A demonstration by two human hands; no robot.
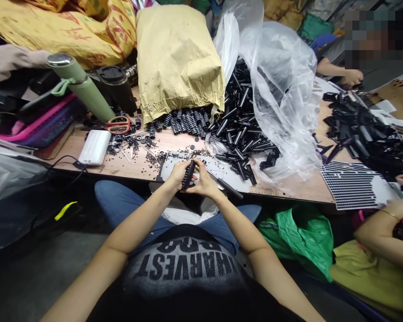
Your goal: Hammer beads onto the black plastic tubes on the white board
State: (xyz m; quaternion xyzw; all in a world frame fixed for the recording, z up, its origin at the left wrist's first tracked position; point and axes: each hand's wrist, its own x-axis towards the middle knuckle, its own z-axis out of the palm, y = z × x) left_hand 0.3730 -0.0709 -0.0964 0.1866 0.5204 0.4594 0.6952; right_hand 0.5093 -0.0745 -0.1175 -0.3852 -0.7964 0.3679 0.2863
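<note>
Holding: the left hand [178,175] is closed around a short black studded cylinder [188,175]; the right hand [204,181] meets it from the other side, fingers pinched together at the cylinder's upper end.
Location of the cylinder: between both hands, at the near edge of the tabletop [134,163], just above the person's lap and in front of a white sheet [218,167] sprinkled with small black parts.
Long axis: runs near-to-far in the view, tilted slightly, with the far end toward the right hand's fingertips and the near end seated in the left palm.
Nearer hand: the left hand carries the weight; the right hand touches only the top end. What the right fingertips pinch cannot be told, as it is too small.
Direction to supply: more studded cylinders [184,121] lie straight ahead of the hands, spilling from under a brown paper sack [176,58].
Direction to tubes: a heap of plain black tubes [240,123] lies ahead and to the right, inside an opened clear plastic bag [282,76].
Left-side items: red-handled scissors [119,125], a white flat case [94,146] and a green flask [79,82] lie well apart from the hands.
Loose tool: a thin black rod [226,183] rests on the tabletop just beside the right hand.
Co-workers: another person's forearm [383,228] occupies the right edge; a further person's hand [351,77] works at the far right.
</note>
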